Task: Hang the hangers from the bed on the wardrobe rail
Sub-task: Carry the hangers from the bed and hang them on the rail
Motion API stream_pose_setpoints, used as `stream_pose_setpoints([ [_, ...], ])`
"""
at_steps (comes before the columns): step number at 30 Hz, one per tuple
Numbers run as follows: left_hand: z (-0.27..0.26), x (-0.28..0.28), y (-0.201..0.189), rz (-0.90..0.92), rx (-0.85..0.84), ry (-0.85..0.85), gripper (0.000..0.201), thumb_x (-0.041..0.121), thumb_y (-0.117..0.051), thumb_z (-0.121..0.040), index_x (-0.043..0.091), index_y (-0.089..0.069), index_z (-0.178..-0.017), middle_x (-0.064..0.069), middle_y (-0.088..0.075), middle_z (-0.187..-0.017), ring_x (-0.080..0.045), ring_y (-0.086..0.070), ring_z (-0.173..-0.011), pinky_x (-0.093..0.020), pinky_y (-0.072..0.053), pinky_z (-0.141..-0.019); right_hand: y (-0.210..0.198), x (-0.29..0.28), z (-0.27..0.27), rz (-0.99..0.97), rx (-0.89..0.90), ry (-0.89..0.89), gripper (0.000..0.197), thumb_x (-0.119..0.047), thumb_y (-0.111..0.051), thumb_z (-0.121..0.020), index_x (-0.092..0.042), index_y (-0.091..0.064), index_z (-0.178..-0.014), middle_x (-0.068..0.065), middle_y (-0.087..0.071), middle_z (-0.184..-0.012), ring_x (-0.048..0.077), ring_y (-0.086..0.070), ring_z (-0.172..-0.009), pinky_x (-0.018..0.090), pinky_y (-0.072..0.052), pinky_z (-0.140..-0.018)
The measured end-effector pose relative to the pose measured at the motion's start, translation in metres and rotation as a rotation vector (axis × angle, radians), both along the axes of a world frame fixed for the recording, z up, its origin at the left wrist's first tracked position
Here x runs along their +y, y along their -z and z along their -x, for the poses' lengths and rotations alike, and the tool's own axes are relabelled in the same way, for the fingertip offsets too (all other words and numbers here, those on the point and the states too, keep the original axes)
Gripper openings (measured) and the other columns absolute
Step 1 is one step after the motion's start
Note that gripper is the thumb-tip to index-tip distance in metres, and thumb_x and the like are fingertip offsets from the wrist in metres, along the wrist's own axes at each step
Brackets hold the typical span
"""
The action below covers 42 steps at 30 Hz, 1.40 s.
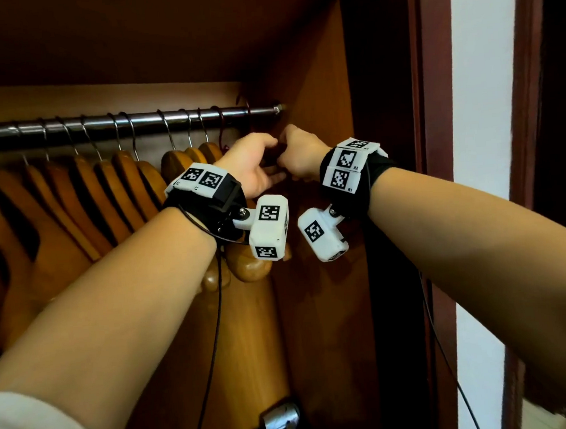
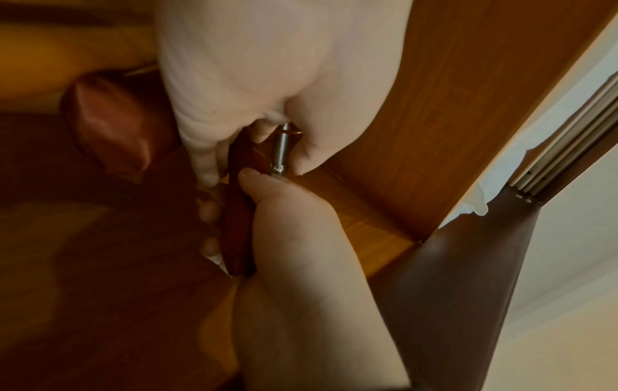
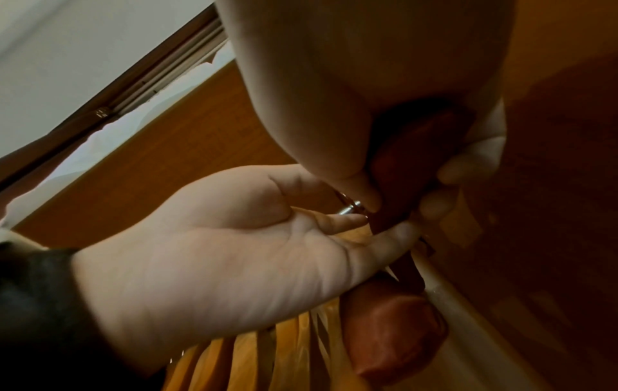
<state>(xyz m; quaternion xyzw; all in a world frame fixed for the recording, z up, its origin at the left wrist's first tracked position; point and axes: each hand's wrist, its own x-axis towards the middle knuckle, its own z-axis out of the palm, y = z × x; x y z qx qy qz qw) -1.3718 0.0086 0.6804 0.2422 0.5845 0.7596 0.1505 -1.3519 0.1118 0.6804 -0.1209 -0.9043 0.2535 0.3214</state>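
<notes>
Hangers point(image 1: 81, 210) already fill the rail point(image 1: 105, 128) to the left of both hands, and one dark reddish hanger point(image 2: 237, 238) sits between the hands at the rail's far right end, just below the bar. Seen from the left wrist, the left hand point(image 2: 301, 264) has its thumb and fingers curled round this hanger's wooden body, while the right hand point(image 2: 254, 79) comes down from above, its fingers on the wood by the metal neck point(image 2: 279, 150). The right wrist view shows the right hand point(image 3: 368, 92) pinching the reddish wood between thumb and fingers, with the left hand point(image 3: 234, 251) reaching in below it, palm showing and fingertips on the same piece. In the head view the left hand point(image 1: 254, 165) and right hand point(image 1: 299, 153) meet knuckle to knuckle just under the rail, hiding the hanger; a dark red hook point(image 1: 248, 115) appears over the bar above them, though I cannot tell whether it is fully seated. The main risk, as I judge it, is letting go before the hook sits over the bar, so the hanger drops inside the wardrobe. Space is tight here: the side panel point(image 1: 317, 110) is just beyond the right hand and the nearest hung hanger point(image 1: 210, 152) is just beside the left, so a knock could swing neighbours or snag hooks. Both hands crowding one neck also block the sightline.
</notes>
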Motion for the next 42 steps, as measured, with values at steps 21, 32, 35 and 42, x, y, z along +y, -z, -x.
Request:
stream_pose_setpoints([
  [21,0.002,0.006,-0.001,0.081,0.022,0.019,0.006,0.005,-0.047,-0.094,0.007,-0.051,-0.09,-0.018,-0.049,-0.115,-0.034,-0.054,-0.101,-0.038,-0.053,-0.074,0.012,0.02,0.018,0.012,0.03,-0.078,0.036,-0.009,-0.051,-0.091,-0.022,-0.062,-0.123,0.012,-0.067,-0.114,0.032,-0.068,-0.094,0.039,-0.056,-0.077],
  [32,-0.019,-0.007,0.007,0.055,0.003,-0.044,0.01,0.006,-0.051,-0.092,0.008,-0.048,-0.102,-0.015,-0.048,-0.123,-0.024,-0.057,-0.084,-0.032,-0.055,-0.066,0.026,0.011,0.007,0.03,0.055,-0.191,0.036,-0.014,-0.055,-0.092,-0.027,-0.064,-0.124,0.005,-0.067,-0.102,0.02,-0.058,-0.076,0.026,-0.041,-0.056],
  [35,-0.029,-0.011,0.015,0.029,0.001,-0.075,0.017,0.005,-0.05,-0.092,0.007,-0.048,-0.109,-0.015,-0.05,-0.124,-0.023,-0.058,-0.083,-0.032,-0.054,-0.07,0.035,0.008,0.001,0.021,0.036,-0.219,0.038,-0.014,-0.052,-0.094,-0.025,-0.059,-0.13,0.006,-0.067,-0.116,0.024,-0.061,-0.091,0.028,-0.041,-0.071],
  [42,-0.056,-0.021,0.04,0.038,0.024,-0.155,0.03,0.004,-0.048,-0.093,0.005,-0.055,-0.122,-0.012,-0.059,-0.108,-0.024,-0.06,-0.088,-0.034,-0.054,-0.082,0.063,-0.005,-0.01,0.063,0.014,-0.221,0.059,-0.017,-0.048,-0.085,-0.026,-0.048,-0.143,0.015,-0.056,-0.137,0.036,-0.053,-0.124,0.038,-0.046,-0.101],
])
